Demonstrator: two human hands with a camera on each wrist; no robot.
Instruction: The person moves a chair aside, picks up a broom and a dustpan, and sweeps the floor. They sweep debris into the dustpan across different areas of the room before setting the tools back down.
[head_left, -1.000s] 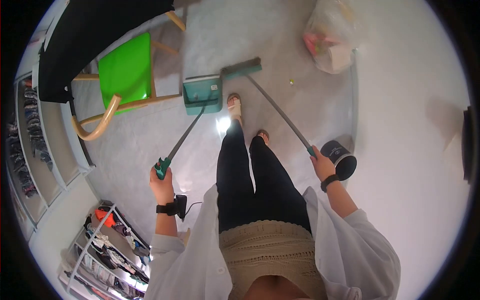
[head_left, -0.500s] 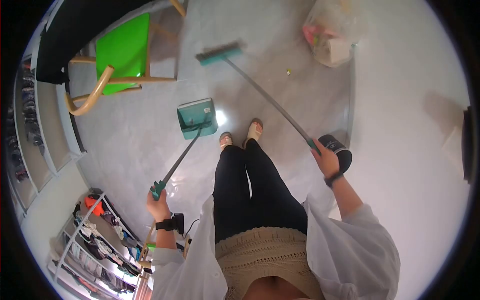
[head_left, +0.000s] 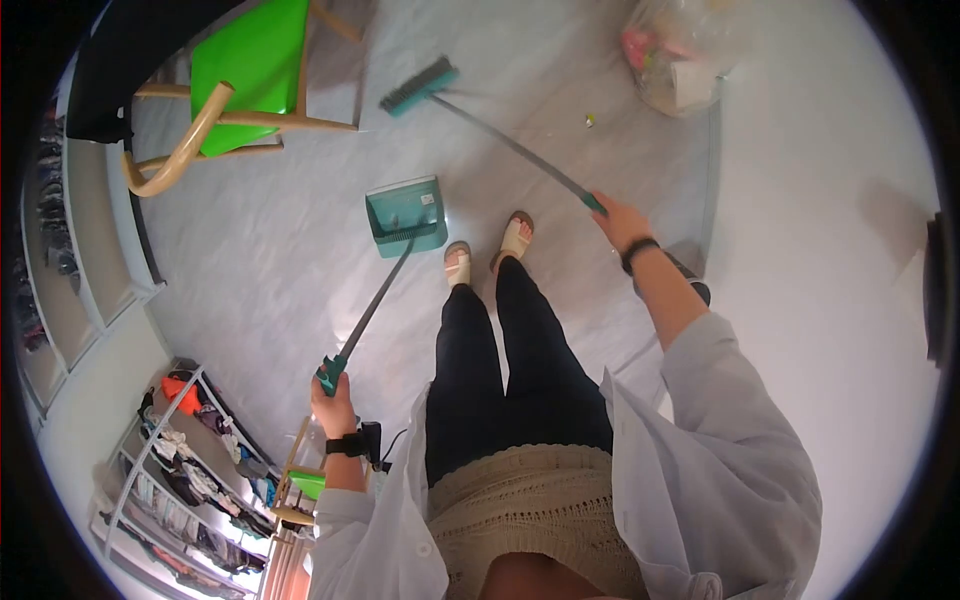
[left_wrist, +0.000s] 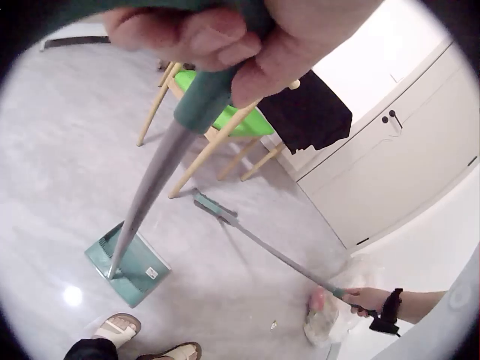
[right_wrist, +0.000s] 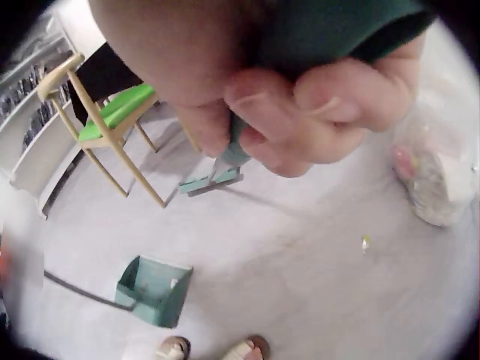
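My left hand (head_left: pixel 333 404) grips the green top of a long-handled dustpan (head_left: pixel 405 215), its fingers curled round the handle in the left wrist view. The green pan sits on the floor just ahead of my feet, its open side facing away from me. In my right hand (head_left: pixel 622 222) is the green handle end of a broom (head_left: pixel 420 86). That broom reaches forward and left, its bristle head beyond the dustpan and near the chair's leg. A small yellow-and-white scrap (head_left: pixel 590 120) lies on the floor to the right of the broom head.
A wooden chair with a green seat (head_left: pixel 250 70) stands at the front left. A clear plastic bag (head_left: pixel 675 60) of things leans by the right wall. Partly behind my right wrist is a black bin (head_left: pixel 692 280). Clothes racks (head_left: pixel 190 450) line the left side.
The broom head has swung left and forward, away from the dustpan, with my right hand reaching further forward. The dustpan first came closer to me; my feet shifted too. Both hands keep their grip.
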